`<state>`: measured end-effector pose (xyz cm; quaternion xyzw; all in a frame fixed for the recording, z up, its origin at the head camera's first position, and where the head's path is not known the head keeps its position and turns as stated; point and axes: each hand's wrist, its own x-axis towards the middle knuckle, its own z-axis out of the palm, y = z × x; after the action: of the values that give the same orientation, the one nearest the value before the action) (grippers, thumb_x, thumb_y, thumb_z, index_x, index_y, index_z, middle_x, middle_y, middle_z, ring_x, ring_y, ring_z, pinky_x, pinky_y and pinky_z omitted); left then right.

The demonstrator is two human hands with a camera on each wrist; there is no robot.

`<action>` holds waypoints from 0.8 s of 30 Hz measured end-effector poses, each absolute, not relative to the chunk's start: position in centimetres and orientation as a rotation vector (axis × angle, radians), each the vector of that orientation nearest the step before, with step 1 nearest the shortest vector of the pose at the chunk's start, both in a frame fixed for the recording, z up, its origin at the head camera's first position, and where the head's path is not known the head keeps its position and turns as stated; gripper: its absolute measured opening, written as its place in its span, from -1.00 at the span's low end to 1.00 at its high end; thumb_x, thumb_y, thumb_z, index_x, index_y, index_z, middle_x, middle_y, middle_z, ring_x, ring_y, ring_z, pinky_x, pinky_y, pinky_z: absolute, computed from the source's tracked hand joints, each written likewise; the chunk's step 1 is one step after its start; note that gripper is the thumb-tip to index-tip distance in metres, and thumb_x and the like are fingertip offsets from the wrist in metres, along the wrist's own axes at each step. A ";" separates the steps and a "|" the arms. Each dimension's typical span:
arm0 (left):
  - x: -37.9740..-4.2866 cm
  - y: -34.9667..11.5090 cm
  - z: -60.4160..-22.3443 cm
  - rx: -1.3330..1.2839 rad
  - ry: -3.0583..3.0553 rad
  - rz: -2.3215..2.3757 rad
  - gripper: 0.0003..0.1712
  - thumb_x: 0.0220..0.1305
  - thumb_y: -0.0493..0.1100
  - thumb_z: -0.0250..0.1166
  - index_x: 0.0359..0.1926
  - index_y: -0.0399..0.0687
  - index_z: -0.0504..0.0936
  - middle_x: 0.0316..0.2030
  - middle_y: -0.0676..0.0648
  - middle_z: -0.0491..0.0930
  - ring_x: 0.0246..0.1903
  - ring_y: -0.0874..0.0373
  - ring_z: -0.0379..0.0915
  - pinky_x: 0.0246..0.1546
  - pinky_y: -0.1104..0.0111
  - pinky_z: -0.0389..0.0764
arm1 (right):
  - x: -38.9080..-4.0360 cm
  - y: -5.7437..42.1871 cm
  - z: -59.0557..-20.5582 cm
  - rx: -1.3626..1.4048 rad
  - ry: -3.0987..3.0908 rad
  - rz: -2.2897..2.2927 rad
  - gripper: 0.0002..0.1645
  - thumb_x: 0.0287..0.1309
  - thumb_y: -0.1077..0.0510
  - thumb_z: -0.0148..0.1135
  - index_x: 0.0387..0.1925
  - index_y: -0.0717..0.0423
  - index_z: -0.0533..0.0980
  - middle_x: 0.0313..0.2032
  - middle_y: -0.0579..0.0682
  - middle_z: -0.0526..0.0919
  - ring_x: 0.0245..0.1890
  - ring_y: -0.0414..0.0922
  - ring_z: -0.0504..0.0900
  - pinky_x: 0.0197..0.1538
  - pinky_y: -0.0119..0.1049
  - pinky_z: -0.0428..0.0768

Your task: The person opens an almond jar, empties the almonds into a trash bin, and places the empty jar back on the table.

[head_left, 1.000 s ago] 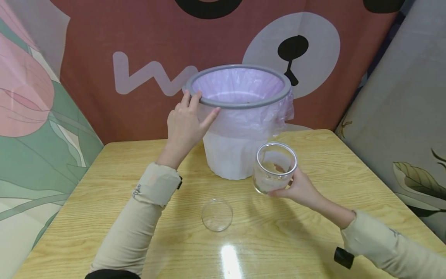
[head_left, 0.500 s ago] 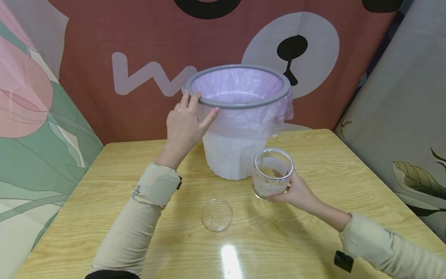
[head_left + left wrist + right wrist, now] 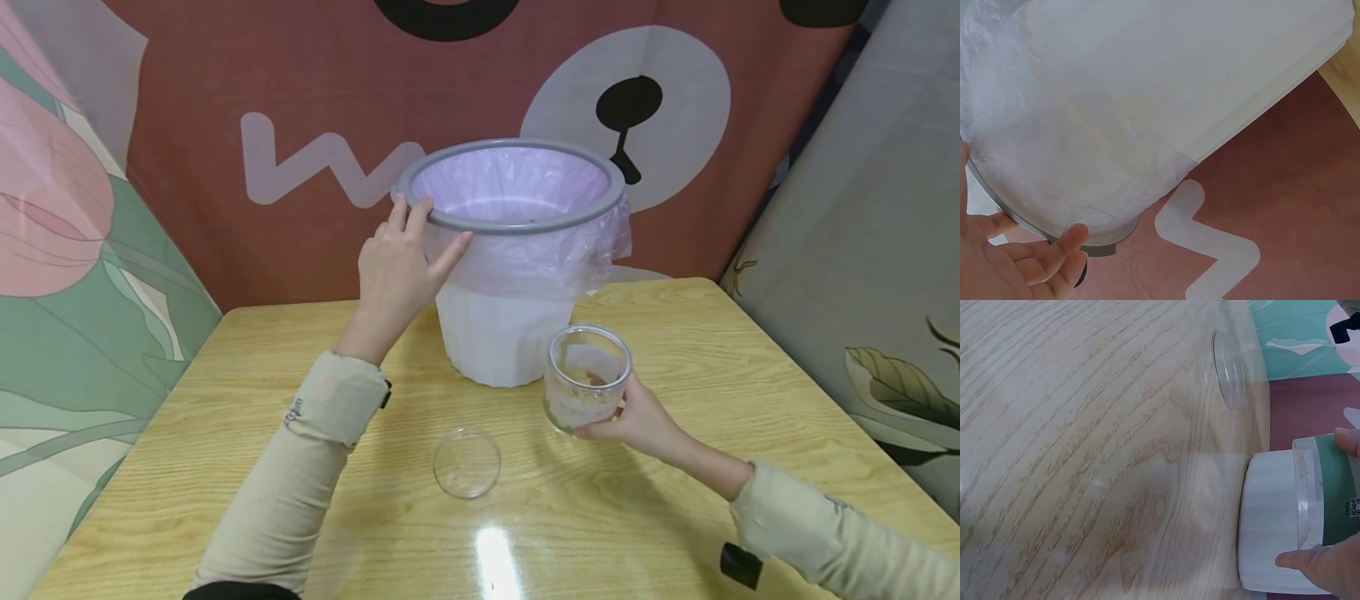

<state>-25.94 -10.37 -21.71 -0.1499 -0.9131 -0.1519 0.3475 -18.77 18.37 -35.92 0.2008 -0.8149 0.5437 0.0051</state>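
Note:
My left hand (image 3: 397, 262) holds the left side of the grey rim of a white trash can (image 3: 502, 333), fingers at the rim and thumb against the near side. A pale purple liner bag (image 3: 517, 179) lines the can and hangs over its outside. In my right hand (image 3: 648, 421) is an upright clear glass jar (image 3: 587, 400), gripped around its side, in front of the can's lower right. Small brownish bits cling inside the jar. Its green label (image 3: 1335, 487) shows in the right wrist view. A clear round lid (image 3: 467, 463) lies on the table between my arms.
The trash can stands toward the back of the wood-grain table (image 3: 405, 542). Behind it hangs a reddish-brown printed cloth (image 3: 322, 75). Patterned cloths flank the table on the left and right.
My right hand has lowered the glass jar slightly, toward me, with most of the movement in the first half second. My left hand, the trash can and the lid stay where they were.

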 end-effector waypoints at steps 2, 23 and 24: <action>-25.9 -10.4 -21.7 -0.391 -2.363 -0.397 -0.21 0.17 0.32 -0.02 0.18 -0.21 0.35 0.14 -0.32 0.27 -0.28 -0.21 0.45 -0.43 0.10 0.46 | -18.8 18.4 -36.0 0.635 -2.551 1.699 0.07 -0.32 0.31 0.46 0.23 0.19 0.03 0.12 0.24 0.23 0.14 0.27 0.21 -0.01 0.17 0.31; -25.9 -10.4 -21.8 -0.399 -2.349 -0.408 -0.21 0.16 0.31 0.00 0.17 -0.22 0.35 0.13 -0.32 0.28 -0.31 -0.21 0.45 -0.45 0.11 0.46 | -18.9 18.6 -37.0 0.635 -2.564 1.703 0.09 -0.35 0.30 0.48 0.23 0.19 0.03 0.07 0.29 0.29 0.04 0.24 0.31 -0.15 -0.05 0.48; -26.0 -10.4 -21.8 -0.400 -2.344 -0.408 -0.22 0.16 0.30 0.01 0.17 -0.22 0.35 0.13 -0.32 0.28 -0.31 -0.21 0.45 -0.45 0.11 0.46 | -18.9 18.6 -37.1 0.631 -2.567 1.708 0.09 -0.35 0.30 0.48 0.23 0.19 0.03 0.08 0.29 0.29 0.04 0.24 0.31 -0.15 -0.04 0.48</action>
<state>-25.95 -10.39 -21.76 -0.1550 -0.9078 -0.1579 0.3563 -18.91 18.55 -37.09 0.2006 -0.8156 0.5427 -0.0028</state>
